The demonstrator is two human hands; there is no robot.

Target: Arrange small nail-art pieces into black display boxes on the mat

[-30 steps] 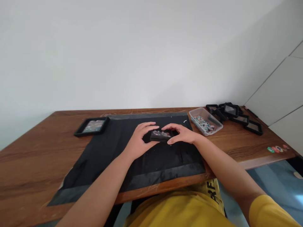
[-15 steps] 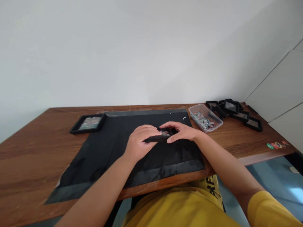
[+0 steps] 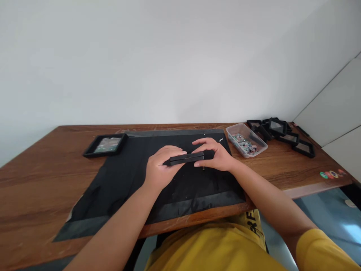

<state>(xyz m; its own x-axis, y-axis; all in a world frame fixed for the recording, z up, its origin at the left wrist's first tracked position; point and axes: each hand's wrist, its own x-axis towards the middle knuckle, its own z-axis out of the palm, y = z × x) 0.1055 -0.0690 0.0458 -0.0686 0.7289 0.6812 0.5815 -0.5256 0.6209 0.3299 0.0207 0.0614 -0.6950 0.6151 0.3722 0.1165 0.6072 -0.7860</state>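
My left hand [image 3: 160, 165] is closed around the left end of a small black display frame [image 3: 187, 158], thumb along one side and fingers on the other. The frame is tilted so that mainly its narrow edge shows, with a thin seam along it; its window is hidden. My right hand [image 3: 216, 155] is at the right end, thumb and a finger on either side of the frame, the index finger lifted. Beneath both hands lies a black mat [image 3: 126, 180]. A tiny object [image 3: 203, 169] shows just below the right thumb, too small to name.
Another black frame [image 3: 91, 150] with a colourful content rests at the mat's upper left corner. On the right, a clear plastic container [image 3: 262, 149] holds small colourful pieces. Beyond it several black frames [image 3: 303, 148] are piled on the wooden table [image 3: 34, 180]. White bits [image 3: 220, 139] lie on the mat.
The frame in my hands has tipped, so its edge now faces me instead of its window. My left hand has shifted slightly left, and my right index finger has lifted.
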